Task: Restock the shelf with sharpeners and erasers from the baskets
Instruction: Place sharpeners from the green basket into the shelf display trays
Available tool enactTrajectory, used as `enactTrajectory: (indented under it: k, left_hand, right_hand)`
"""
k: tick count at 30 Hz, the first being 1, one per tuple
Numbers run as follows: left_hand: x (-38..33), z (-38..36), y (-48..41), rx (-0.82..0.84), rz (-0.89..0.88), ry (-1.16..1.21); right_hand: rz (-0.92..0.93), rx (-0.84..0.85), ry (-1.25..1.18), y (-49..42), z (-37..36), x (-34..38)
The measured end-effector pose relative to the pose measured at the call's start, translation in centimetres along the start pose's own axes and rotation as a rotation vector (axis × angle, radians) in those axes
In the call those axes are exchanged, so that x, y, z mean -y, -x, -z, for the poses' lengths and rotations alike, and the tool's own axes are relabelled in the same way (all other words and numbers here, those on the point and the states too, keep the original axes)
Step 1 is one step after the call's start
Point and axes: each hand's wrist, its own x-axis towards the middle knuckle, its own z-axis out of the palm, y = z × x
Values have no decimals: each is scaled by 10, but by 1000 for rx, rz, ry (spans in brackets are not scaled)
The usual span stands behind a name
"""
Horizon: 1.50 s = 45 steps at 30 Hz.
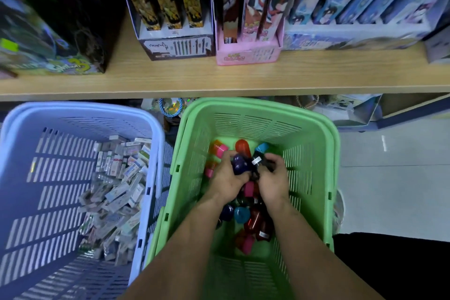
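Left hand [225,179], right hand [274,179], fingers [276,161] curled round dark sharpeners [239,164] in green basket [255,124]; erasers [117,178] at nine o'clock untouched; shelf [170,78] at twelve o'clock awaiting both.

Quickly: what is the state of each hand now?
Left hand: grips a dark blue sharpener.
Right hand: grips a black sharpener with a white label.

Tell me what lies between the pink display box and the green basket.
Only a bare strip of the wooden shelf, then its front edge; the head view shows nothing resting there.
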Motion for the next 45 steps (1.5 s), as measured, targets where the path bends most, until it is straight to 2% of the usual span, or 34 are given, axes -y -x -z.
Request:
enactTrajectory:
  k: [6, 9, 14, 21, 24, 27, 37, 41, 45]
  left_hand:
    - [-53, 42, 57, -29, -114, 66]
    - [-86, 69, 95, -52, -192, 150]
    - [-132, 111, 158, -55, -305, 281]
    - [-167, 164, 239, -146, -412, 404]
    - [-176, 190, 265, -240, -462, 476]
    - [-188, 217, 286, -323, -545, 535]
    - [-209, 298, 323, -506, -751, 652]
    - [-220, 338, 335, -603, -816, 689]
    - [-211, 369, 339, -680, -835, 714]
  right_hand:
    - [58, 190, -74, 51, 21, 62]
    - [43, 349, -190, 90, 35, 101]
    - [241, 516, -145, 159, 52, 154]
    - [421, 618, -209, 238, 38, 197]
    - [482, 664, -213, 264, 22, 218]
    - [618, 670, -181, 287, 6, 240]
    - [960, 733, -147, 332, -31, 320]
    - [1128, 707, -94, 348, -54, 357]
    - [1172, 729, -74, 359, -82, 382]
